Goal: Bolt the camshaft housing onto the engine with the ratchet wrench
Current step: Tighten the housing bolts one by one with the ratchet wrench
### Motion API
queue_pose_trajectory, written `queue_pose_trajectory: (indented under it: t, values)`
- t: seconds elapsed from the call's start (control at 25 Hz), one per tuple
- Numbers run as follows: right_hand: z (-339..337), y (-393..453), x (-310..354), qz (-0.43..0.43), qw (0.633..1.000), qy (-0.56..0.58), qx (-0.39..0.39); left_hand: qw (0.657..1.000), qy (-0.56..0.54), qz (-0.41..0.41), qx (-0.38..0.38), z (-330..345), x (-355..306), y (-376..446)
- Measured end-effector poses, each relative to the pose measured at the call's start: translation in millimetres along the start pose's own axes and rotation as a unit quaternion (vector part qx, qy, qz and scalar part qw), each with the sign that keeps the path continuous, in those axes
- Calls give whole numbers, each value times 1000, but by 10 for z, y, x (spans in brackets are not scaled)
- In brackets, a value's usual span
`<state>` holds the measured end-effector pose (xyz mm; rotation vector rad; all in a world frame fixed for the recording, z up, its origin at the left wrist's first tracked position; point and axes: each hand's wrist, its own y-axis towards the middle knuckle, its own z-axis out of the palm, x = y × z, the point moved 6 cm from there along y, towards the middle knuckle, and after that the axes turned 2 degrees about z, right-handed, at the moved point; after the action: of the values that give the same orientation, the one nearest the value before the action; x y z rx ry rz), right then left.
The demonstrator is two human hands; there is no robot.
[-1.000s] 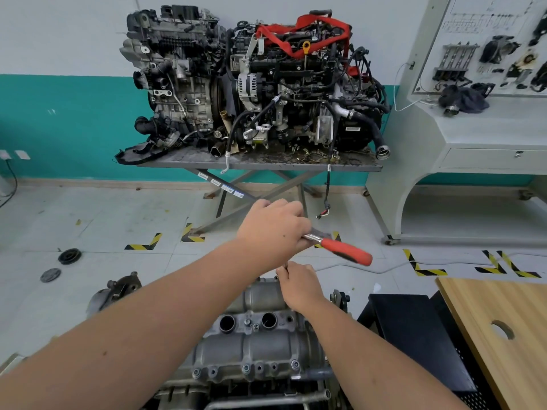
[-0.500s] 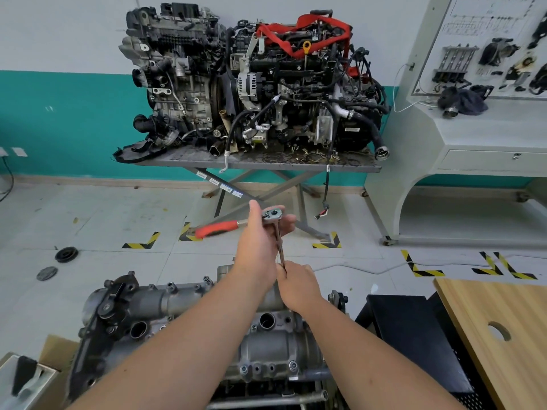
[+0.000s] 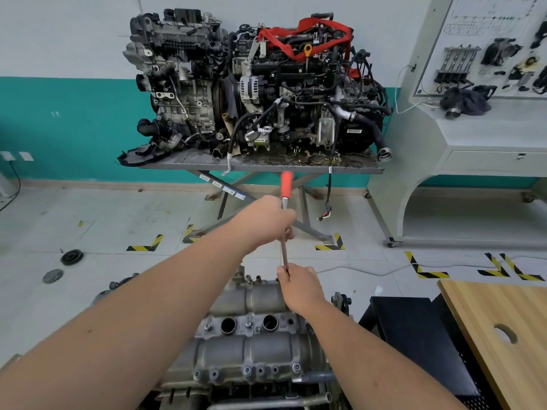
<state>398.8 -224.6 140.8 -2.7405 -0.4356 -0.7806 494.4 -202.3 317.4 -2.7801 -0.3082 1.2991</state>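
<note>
The grey camshaft housing lies on top of the engine below me, with two round plug holes and several bolts along its edges. My left hand grips the head end of the ratchet wrench, whose red handle points away from me. A thin extension bar runs down from that hand. My right hand pinches the bar's lower end at the far edge of the housing. The socket and the bolt under it are hidden by my right hand.
Two complete engines stand on a metal scissor table ahead. A grey training console is at the right. A wooden tabletop and a black stand sit near right. Two round discs lie on the floor left.
The red handle swung from the right, round to the left, and now points straight away. My left hand turned with it. My right hand stayed on the extension bar.
</note>
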Motion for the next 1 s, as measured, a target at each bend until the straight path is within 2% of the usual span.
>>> queue_pose_trajectory:
  t: [0.08,0.16,0.24,0.28,0.4,0.44,0.52,0.56,0.64,0.76,0.8,0.84,0.88,1.0]
  values:
    - [-4,-14,11,-2,1000,-7,1,979,194,59,0,30,-142,-16]
    - [-11,-30,15,-5,1000,-9,-5,926,349,143,-32,123,-195,-60]
    - [-18,-37,17,-2,1000,-5,-10,869,423,237,-99,222,-187,-152]
    - [-22,-33,22,-1,1000,-5,-11,861,411,265,-138,241,-155,-199]
    - [-5,-19,16,-3,1000,-14,-14,895,238,285,-249,211,9,-273]
    - [5,-10,16,-6,1000,-14,-15,910,168,274,-263,222,82,-279]
    - [29,5,6,-7,1000,12,-7,945,1,225,-236,306,234,-267]
    - [39,14,-1,-5,1000,19,-1,949,-104,199,-220,348,290,-260]
    - [29,19,2,-1,1000,-7,2,917,-307,129,-217,419,365,-233]
    - [-5,7,-2,3,1000,-16,-12,835,-523,-26,-168,507,427,-132]
    - [-4,-2,-4,2,1000,-18,-12,811,-562,-58,-150,513,447,-117]
    - [-2,-5,3,0,1000,-20,-11,807,-569,-77,-136,481,461,-112]
    - [-1,-10,7,-1,1000,-21,-8,825,-544,-91,-121,427,462,-101]
    - [-8,-8,2,-5,1000,-10,-15,929,-357,-92,-38,252,358,-76]
